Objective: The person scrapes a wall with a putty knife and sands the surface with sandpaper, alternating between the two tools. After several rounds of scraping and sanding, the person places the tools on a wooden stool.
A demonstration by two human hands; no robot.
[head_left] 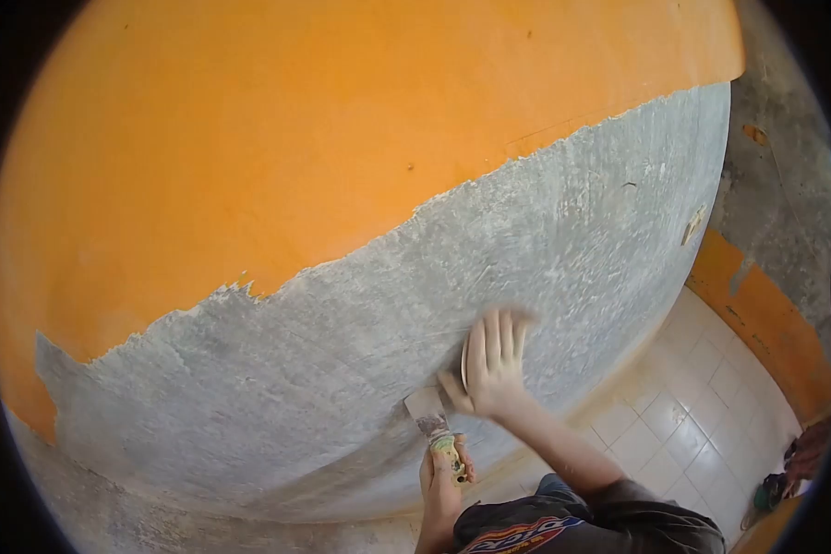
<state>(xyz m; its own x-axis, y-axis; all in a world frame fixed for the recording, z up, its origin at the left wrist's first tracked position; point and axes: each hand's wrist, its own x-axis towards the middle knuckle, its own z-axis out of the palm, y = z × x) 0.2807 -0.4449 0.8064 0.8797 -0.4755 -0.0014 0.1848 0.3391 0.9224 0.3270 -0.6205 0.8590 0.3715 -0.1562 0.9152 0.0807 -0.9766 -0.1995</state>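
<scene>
My left hand (441, 480) is closed around the worn, yellowish-green handle of a scraper (427, 406). The scraper's wide, flat blade points up and lies close to the bare grey part of the wall (342, 332). Just above and to the right, my right hand (496, 365) is stretched flat toward the same grey surface, fingers extended and thumb apart. Motion smears its fingertips. A thin pale curved edge shows along its index-finger side; what that is, I cannot make out. Orange paint (249, 138) covers the upper wall and ends in a jagged line above the grey.
Glossy pale tiles (665, 420) cover the floor at the lower right. Beyond them stands another wall with a grey surface (785, 175) and an orange band (757, 314). Dark, indistinct items (776, 489) lie at the right edge.
</scene>
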